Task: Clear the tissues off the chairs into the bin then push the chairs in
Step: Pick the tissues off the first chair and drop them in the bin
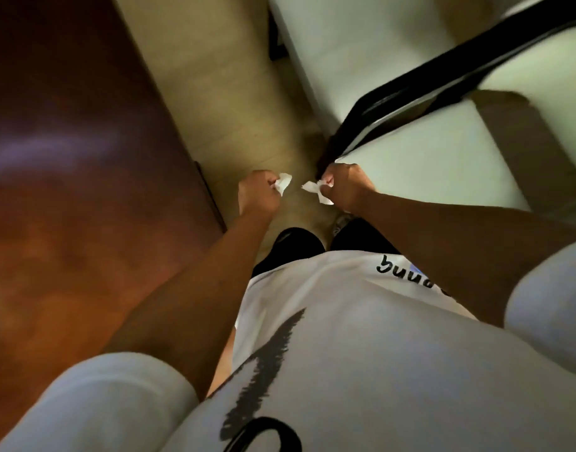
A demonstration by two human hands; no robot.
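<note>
My left hand (258, 194) is a closed fist around a crumpled white tissue (284, 183) that sticks out on its right side. My right hand (343, 187) is also clenched, holding another white tissue (316, 190) that pokes out to the left. Both fists hang over the floor, a short gap apart. Right of my right hand stands a chair with a pale seat (427, 164) and a black backrest frame (420, 83). A second pale chair seat (342, 40) lies further ahead. No bin is in view.
A dark reddish-brown wooden table (68, 141) fills the left side, its edge close to my left arm. A narrow strip of beige floor (215, 79) runs between table and chairs. My white shirt and dark trousers fill the lower frame.
</note>
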